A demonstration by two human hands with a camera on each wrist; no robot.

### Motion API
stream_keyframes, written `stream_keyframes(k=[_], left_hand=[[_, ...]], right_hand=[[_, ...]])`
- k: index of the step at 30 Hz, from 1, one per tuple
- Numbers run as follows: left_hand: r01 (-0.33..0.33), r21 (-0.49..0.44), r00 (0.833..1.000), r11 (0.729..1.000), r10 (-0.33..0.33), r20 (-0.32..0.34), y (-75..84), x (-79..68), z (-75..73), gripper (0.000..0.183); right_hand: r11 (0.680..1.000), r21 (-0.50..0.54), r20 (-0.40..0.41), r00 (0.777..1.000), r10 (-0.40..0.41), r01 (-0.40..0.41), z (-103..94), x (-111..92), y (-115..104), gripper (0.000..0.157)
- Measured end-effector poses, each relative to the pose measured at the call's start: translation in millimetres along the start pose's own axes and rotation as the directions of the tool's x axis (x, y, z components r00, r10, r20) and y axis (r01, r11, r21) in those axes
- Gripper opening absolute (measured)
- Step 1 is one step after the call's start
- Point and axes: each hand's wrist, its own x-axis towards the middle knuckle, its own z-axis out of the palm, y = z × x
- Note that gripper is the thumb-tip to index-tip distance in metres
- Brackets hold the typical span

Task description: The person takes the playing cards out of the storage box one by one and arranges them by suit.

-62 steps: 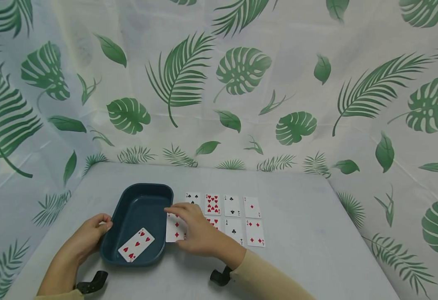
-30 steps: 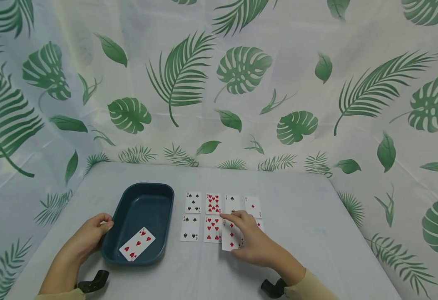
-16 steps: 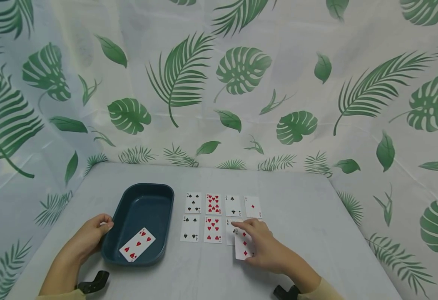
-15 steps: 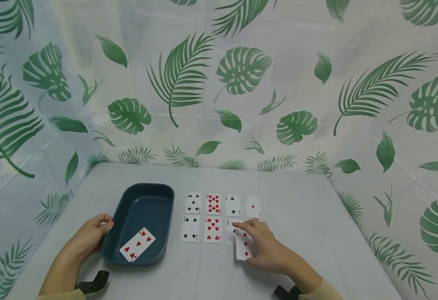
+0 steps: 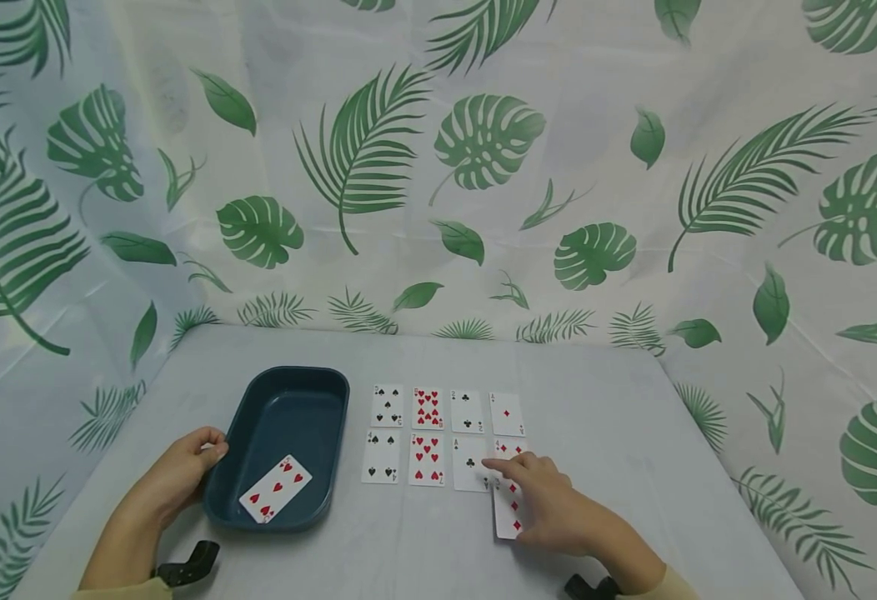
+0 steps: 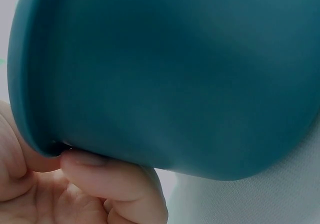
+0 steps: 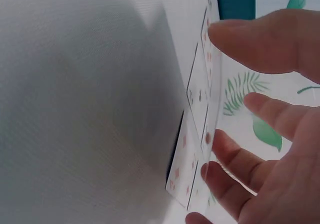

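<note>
My left hand (image 5: 179, 471) pinches the left rim of a dark blue tray (image 5: 341, 425). In the left wrist view the thumb and fingers grip the tray's lip (image 6: 22, 84). A hearts card (image 5: 275, 489) lies slanted inside the tray. My right hand (image 5: 554, 504) holds a diamonds playing card (image 5: 512, 508) along its edges, between the thumb and the fingertips. The held card overlaps the four of diamonds (image 5: 509, 447), whose upper part shows. Beside it is the ace of clubs (image 5: 470, 463), near the right index fingertip. The right wrist view shows the held card nearly edge-on.
Two rows of face-up cards lie on the white table (image 5: 408, 550). Behind are the five of spades (image 5: 387, 406), a hearts card (image 5: 428, 408), two of clubs (image 5: 467, 412) and ace of diamonds (image 5: 507, 414). Nearer are the four of spades (image 5: 381, 457) and seven of hearts (image 5: 427, 459).
My right hand has carried the diamonds card from beside the tray rightward past the rows, and slightly nearer, to the front of the rightmost column. The left hand and tray stay put.
</note>
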Motion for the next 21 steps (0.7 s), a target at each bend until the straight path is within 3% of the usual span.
stream_keyframes(k=[21], left_hand=[[0.003,-0.002,1.000,1.000,-0.003,0.004,0.5,-1.1,-0.5,0.017]], right_hand=[[0.999,-0.036,0.077,0.997,-0.022,0.024,0.0,-15,4,0.098]])
